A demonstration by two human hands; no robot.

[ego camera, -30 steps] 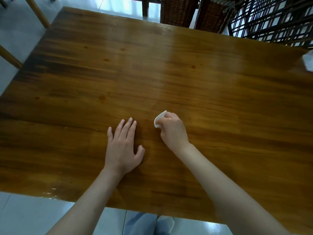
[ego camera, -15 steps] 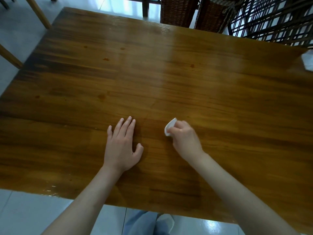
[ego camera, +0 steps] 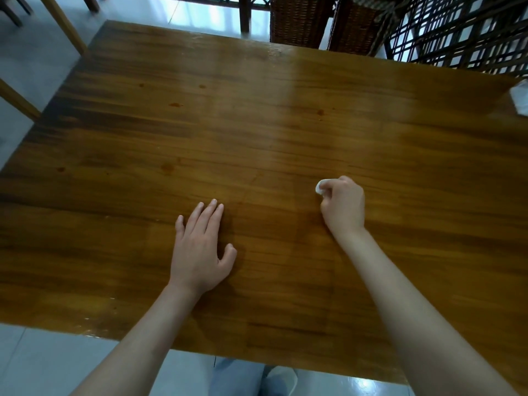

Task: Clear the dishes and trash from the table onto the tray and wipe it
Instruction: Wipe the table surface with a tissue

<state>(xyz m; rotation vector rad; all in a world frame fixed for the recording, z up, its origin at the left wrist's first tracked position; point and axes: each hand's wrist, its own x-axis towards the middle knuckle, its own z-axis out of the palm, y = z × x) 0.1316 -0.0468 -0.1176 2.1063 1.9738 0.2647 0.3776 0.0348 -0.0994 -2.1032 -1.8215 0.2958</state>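
**White wad on the wooden bench**

A small white wad (ego camera: 320,186), cloth or tissue, sits right of the centre, pressed on the glossy brown wooden bench (ego camera: 257,132); only its rounded left end shows. A few small dark spots mark the bench's far left part. A white item (ego camera: 521,97) lies at the far right edge, cut off.

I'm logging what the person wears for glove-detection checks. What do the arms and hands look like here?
Both forearms are bare to the frame's lower edge: no sleeve shows. The left hand and the right hand wear no gloves; no rings, watch or bands are visible. Nails look short and unpainted. Below the table edge, light blue trousers show.
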